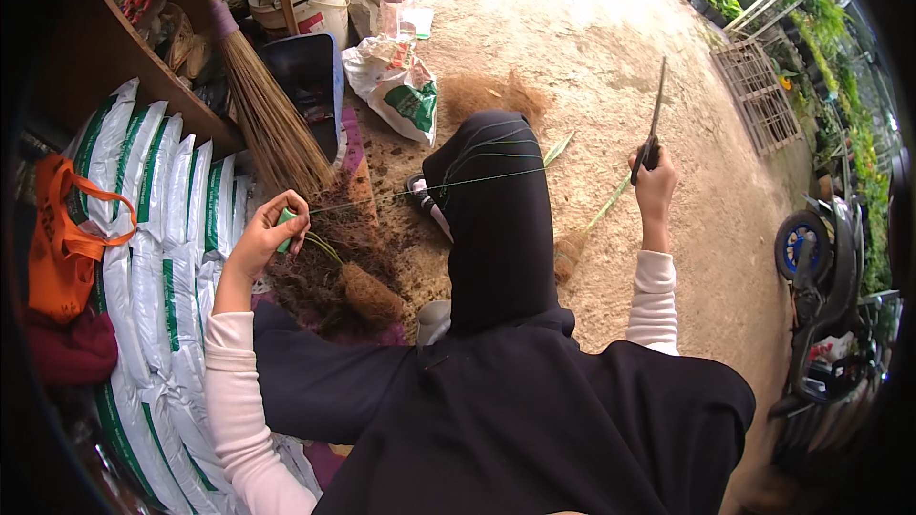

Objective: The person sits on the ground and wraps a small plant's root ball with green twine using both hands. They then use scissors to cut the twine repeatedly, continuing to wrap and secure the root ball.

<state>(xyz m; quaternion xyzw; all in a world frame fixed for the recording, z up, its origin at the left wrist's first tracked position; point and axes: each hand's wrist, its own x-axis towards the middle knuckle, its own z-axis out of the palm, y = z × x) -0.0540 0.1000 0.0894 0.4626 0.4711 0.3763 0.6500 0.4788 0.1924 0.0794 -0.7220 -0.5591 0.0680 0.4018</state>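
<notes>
My left hand (275, 229) grips a small green thread spool (285, 229), its fingers curled around it. From there a thin green thread (372, 200) runs to the right across my raised knee, where loose loops lie on the black cloth. My right hand (655, 175) is raised over the ground, closed on a dark, narrow-bladed cutting tool (656, 104) that points away from me; whether it is scissors or a knife I cannot tell. Below my left hand rests a fibre-wrapped root ball (368, 295) with green stems. Another wrapped plant (569, 250) lies right of my knee.
Dark loose fibre (308, 293) and soil cover the ground at left. Stacked white-and-green bags (154, 243), an orange bag (64, 243), a stick broom (268, 107) and a blue bin (315, 79) stand alongside. Brown fibre (494, 94) lies beyond my knee; a motorbike (823, 300) is at far right.
</notes>
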